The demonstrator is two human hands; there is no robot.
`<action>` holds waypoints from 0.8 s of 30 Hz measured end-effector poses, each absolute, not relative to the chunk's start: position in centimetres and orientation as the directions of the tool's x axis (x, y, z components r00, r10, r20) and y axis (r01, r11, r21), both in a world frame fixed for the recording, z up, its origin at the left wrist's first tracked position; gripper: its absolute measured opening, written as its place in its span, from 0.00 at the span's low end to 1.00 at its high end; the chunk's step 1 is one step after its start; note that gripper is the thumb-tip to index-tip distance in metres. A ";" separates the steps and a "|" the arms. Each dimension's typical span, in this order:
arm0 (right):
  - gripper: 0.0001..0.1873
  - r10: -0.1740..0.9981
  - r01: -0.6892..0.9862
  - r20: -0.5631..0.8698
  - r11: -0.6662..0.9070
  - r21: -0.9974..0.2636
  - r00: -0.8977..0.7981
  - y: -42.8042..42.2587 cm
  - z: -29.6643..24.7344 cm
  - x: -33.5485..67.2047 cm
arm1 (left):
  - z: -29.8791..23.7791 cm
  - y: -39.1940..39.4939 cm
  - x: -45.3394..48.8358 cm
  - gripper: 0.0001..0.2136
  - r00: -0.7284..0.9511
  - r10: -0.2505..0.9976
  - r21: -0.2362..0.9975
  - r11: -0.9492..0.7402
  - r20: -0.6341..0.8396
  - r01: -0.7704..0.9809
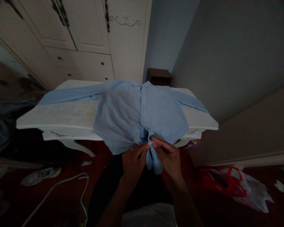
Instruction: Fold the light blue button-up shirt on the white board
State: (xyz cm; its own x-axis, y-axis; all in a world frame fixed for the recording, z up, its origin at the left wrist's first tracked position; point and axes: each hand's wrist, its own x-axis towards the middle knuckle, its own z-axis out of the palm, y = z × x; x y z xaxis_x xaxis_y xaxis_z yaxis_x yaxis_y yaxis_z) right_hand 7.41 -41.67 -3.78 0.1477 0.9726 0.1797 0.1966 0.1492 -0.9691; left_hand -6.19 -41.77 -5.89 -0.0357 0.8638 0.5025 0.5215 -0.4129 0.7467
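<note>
A light blue button-up shirt (123,110) lies front side up across a white table (68,116), collar at the far edge and sleeves spread to both sides. Its lower hem hangs over the near edge towards my lap. My left hand (134,157) pinches the front placket near the hem, a ring on one finger. Close against it, my right hand (168,154) pinches the other side of the same spot. The fingertips of both hands nearly meet there. A gap in the shirt front opens just above them. Whether a button sits between the fingers is too small to tell.
A white wardrobe (90,31) stands behind the table, with a small brown cabinet (159,73) beside it. On the floor are a shoe (41,176) and a white cable (54,186) at left, and red and clear plastic bags (251,189) at right.
</note>
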 end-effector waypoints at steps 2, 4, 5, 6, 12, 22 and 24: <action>0.10 0.972 0.208 0.206 0.179 -0.962 0.117 -41.7 -3.6 7.5 | -6.0 -41.6 -5.8 0.06 -0.105 0.892 0.834 -0.361 0.439 0.418; 0.12 0.970 0.225 0.229 0.206 -0.952 0.082 -41.8 -3.5 7.6 | -6.3 -41.4 -5.3 0.06 -0.174 0.933 0.928 -0.267 0.317 0.259; 0.12 0.969 0.239 0.240 0.219 -0.946 0.061 -41.8 -3.6 7.6 | -6.5 -41.3 -5.1 0.06 -0.197 0.950 0.962 -0.210 0.243 0.173; 0.13 0.968 0.253 0.249 0.231 -0.940 0.041 -41.9 -3.8 7.6 | -6.8 -41.2 -4.9 0.07 -0.215 0.962 0.984 -0.154 0.170 0.091; 0.16 0.958 0.290 0.284 0.281 -0.915 -0.032 -42.1 -5.0 7.4 | -8.3 -41.1 -4.7 0.11 -0.193 0.974 0.969 0.072 -0.119 -0.234; 0.19 0.882 0.482 0.460 0.446 -0.754 -0.097 -41.5 -4.8 7.1 | -8.1 -41.5 -5.2 0.15 -0.059 0.969 0.870 0.187 -0.240 -0.455; 0.19 0.861 0.478 0.494 0.487 -0.731 -0.122 -41.3 -4.8 7.2 | -7.9 -41.5 -5.3 0.14 -0.045 0.966 0.852 0.202 -0.255 -0.482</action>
